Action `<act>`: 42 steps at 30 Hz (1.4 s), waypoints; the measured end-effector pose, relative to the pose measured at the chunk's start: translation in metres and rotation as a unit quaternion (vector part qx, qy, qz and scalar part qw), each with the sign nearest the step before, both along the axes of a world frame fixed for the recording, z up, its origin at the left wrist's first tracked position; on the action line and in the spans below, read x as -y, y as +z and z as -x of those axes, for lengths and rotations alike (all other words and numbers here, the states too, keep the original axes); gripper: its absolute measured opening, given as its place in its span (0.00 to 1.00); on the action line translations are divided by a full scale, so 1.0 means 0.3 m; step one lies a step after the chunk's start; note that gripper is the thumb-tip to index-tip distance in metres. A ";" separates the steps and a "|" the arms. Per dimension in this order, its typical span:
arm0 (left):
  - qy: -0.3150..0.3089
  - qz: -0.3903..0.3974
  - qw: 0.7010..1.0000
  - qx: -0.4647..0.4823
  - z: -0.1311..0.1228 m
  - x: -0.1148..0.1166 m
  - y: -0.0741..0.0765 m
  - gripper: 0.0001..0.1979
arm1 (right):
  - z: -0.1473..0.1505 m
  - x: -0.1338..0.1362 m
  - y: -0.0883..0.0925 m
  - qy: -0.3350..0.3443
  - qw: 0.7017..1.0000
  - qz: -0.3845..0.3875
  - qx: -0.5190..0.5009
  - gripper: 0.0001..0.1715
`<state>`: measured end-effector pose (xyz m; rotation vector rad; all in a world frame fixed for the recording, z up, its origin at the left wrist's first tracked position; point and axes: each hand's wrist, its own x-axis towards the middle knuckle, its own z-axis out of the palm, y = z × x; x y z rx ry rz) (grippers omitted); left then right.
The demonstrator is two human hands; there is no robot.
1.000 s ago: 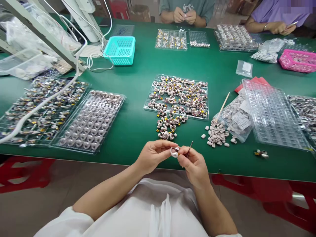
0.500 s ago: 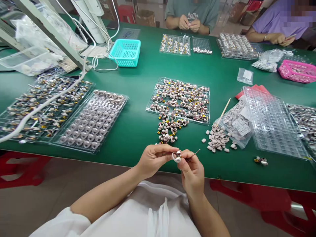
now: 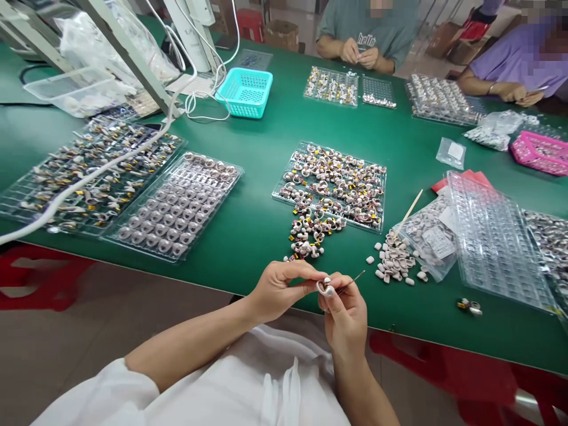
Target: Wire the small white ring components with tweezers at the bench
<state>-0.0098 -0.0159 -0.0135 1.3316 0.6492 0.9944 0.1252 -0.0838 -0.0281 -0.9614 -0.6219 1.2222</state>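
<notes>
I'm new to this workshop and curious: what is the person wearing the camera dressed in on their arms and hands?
Both hands, left hand and right hand, are bare, with no gloves and no visible rings or watch. The forearms are uncovered. A short white sleeve shows on the left arm, part of a white garment with a drawstring.

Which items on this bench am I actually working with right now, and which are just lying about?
In use:
left hand
right hand
small white part
thin pick
loose parts pile

Lying about:
teal basket
pink basket
empty clear tray
</notes>
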 end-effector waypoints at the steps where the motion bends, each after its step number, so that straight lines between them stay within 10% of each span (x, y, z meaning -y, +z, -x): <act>1: -0.005 -0.007 1.000 -0.004 0.002 0.002 0.001 0.10 | 0.002 0.001 0.000 -0.002 1.000 0.004 0.002 0.08; 16: -0.066 0.031 0.983 -0.171 0.031 -0.015 0.085 0.09 | -0.063 0.016 -0.007 0.083 0.988 -0.003 0.129 0.07; 33: -0.033 0.176 0.984 0.023 -0.007 0.026 0.047 0.10 | 0.046 0.010 -0.019 -0.074 0.990 -0.044 0.108 0.06; 37: -0.021 0.193 0.981 0.009 -0.007 0.031 0.050 0.13 | 0.010 0.012 -0.015 -0.080 0.950 -0.112 0.279 0.10; 42: -0.007 0.178 0.984 -0.014 -0.006 0.037 0.053 0.13 | -0.056 0.016 -0.022 -0.107 0.826 -0.198 0.517 0.29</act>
